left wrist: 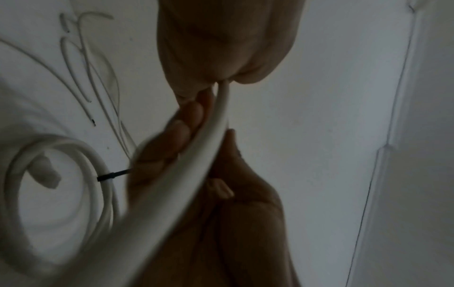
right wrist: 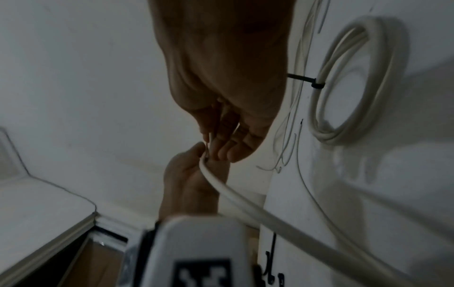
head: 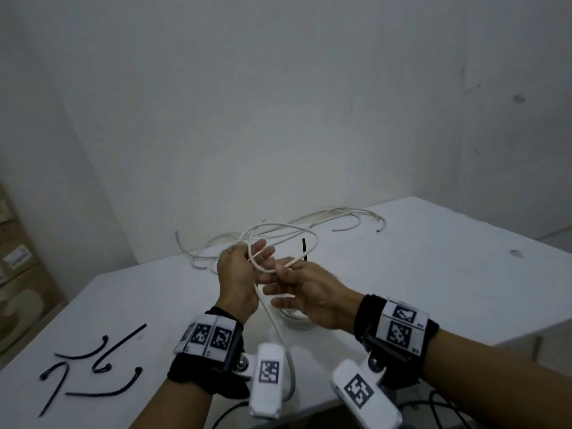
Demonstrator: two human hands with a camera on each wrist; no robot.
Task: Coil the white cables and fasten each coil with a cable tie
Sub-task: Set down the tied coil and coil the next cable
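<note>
I hold a loose white cable in the air over the white table, looped between both hands. My left hand has the loops across its raised fingers and pinches the strand, which shows in the left wrist view as the cable. My right hand pinches the same cable between thumb and forefinger. Under the hands lies a finished coil bound by a black cable tie, whose tail sticks up. In the head view the hands mostly hide that coil.
More loose white cables lie tangled at the back of the table. Several spare black cable ties lie at the front left. A wall runs close behind the table. Cardboard boxes stand to the left.
</note>
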